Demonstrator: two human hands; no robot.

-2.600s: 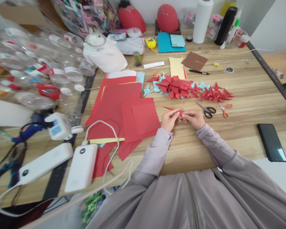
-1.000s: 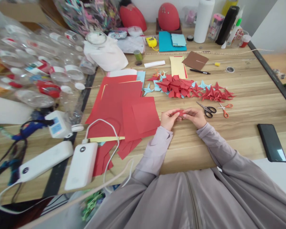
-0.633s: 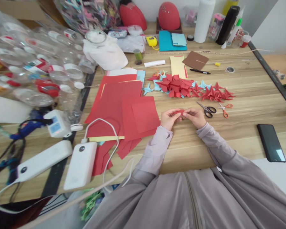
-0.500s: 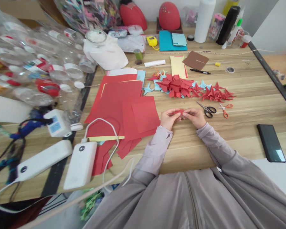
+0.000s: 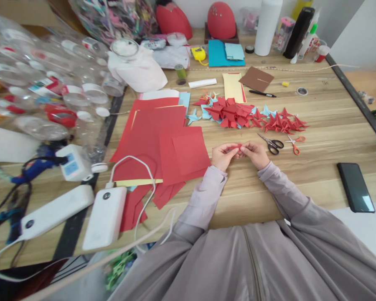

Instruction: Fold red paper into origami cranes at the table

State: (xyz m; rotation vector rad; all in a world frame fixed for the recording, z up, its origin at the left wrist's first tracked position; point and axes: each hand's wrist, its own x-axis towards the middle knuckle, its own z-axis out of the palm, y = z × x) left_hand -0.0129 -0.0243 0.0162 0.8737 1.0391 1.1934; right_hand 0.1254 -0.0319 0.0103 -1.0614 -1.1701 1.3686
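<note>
A small folded piece of red paper (image 5: 235, 147) is pinched between my two hands, mostly covered by the fingers. My left hand (image 5: 223, 156) grips its left side, the thumb lying along it. My right hand (image 5: 254, 154) holds the other end between thumb and fingers. Just beyond lies a heap of folded red paper shapes (image 5: 230, 112), with light blue paper shapes (image 5: 193, 117) among and beside them. Black-handled scissors (image 5: 273, 145) and orange-handled scissors (image 5: 296, 146) lie right of my right hand. Red paper sheets (image 5: 153, 138) are stacked to the left.
A white power bank (image 5: 105, 218) with a cable lies front left, and a phone (image 5: 356, 187) at right. Many plastic bottles (image 5: 72, 96) crowd the left side. A pen (image 5: 262, 93), brown paper (image 5: 257, 79) and a tape measure (image 5: 198, 54) lie farther back.
The thumbs and fingertips have shifted slightly on the red paper, and less of it shows now. The view has moved a little; everything else stays put.
</note>
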